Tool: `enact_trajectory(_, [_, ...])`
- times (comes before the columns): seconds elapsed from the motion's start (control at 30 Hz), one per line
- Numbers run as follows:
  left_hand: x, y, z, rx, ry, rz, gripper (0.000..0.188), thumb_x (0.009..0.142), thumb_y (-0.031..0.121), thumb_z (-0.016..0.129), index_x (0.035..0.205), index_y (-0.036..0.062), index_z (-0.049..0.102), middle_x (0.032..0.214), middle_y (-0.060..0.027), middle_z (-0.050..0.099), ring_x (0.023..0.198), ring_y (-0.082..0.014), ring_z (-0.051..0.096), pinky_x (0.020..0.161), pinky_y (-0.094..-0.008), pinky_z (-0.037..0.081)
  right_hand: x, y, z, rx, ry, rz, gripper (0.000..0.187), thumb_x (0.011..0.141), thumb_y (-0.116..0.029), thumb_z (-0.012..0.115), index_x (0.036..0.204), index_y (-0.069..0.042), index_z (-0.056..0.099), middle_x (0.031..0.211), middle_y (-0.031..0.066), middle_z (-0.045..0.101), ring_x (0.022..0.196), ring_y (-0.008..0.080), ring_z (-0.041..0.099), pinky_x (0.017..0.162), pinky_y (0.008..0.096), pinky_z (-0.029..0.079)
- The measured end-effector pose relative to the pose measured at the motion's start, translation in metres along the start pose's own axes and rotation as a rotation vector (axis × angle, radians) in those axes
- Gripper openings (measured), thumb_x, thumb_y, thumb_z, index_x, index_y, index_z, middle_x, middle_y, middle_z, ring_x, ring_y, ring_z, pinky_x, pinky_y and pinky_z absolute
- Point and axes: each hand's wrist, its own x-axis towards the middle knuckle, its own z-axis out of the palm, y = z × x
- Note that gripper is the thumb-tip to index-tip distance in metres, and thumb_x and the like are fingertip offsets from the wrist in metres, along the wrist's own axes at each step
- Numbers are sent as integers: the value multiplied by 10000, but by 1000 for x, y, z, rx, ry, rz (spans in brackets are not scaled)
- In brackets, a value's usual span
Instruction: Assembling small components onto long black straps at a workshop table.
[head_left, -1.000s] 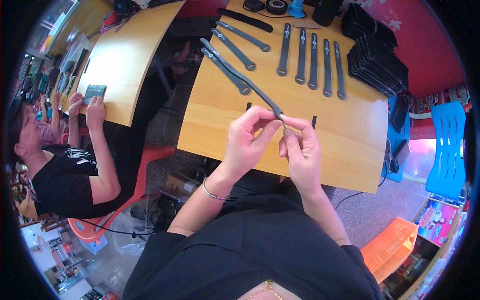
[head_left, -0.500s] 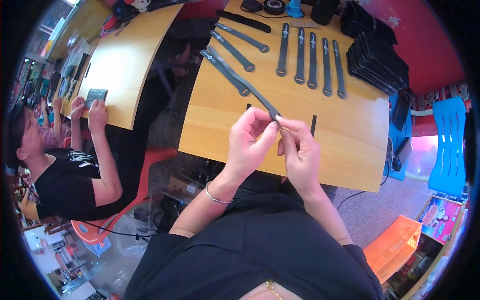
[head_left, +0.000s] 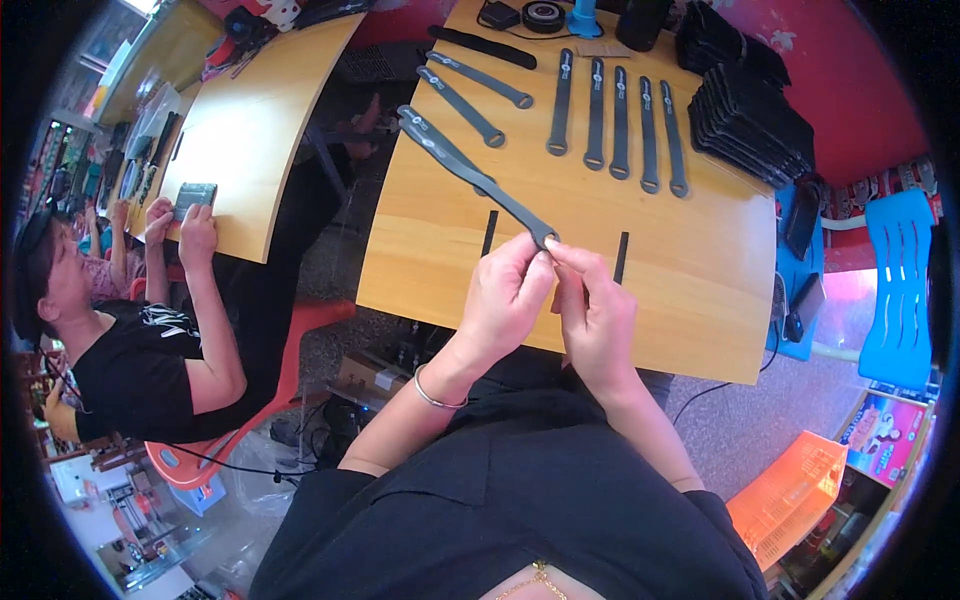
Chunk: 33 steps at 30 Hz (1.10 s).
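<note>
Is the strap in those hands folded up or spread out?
Spread out: from the left hand and right hand, the grey strap runs long over the table.

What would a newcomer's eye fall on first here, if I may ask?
Probably the grey strap at mid-picture, its near end at the left hand and right hand. Next might come the five straps side by side on the table beyond, then the blue chair at far right.

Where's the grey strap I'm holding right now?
In the head view, the grey strap slants across the left of the table, near end at your left hand and right hand.
</note>
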Motion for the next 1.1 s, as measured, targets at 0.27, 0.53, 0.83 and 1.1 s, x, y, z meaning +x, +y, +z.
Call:
enact_trajectory(0.27, [6,-7,3,-41,13,-13,139,863,84,460,804,-6,548,615,-86,522,548,-141,493,504,-288,393,-2,4,-4,36,-20,96,258,848,6,575,1084,-97,589,588,62,554,491,145,553,459,276,411])
enact_trajectory(0.53, [12,-8,-3,227,21,193,108,820,14,462,830,-18,565,631,-54,485,585,-108,445,521,-264,362,-3,9,-1,225,-16,195,249,870,28,543,1085,-89,587,576,24,507,502,77,489,463,233,383])
enact_trajectory(0.83, [18,-14,-19,151,-172,100,130,814,22,446,791,-12,569,618,-25,494,589,-89,452,522,-249,367,-4,10,-1,512,-69,328,206,912,5,491,1090,-63,568,583,-33,443,509,33,398,482,189,314])
enact_trajectory(1.1, [25,-14,-38,-47,-332,103,152,782,49,496,651,-8,445,564,-67,397,531,-148,389,487,-291,323,-3,-3,-9,760,-168,508,185,928,-38,478,1101,-55,541,599,-48,429,535,35,401,496,176,305])
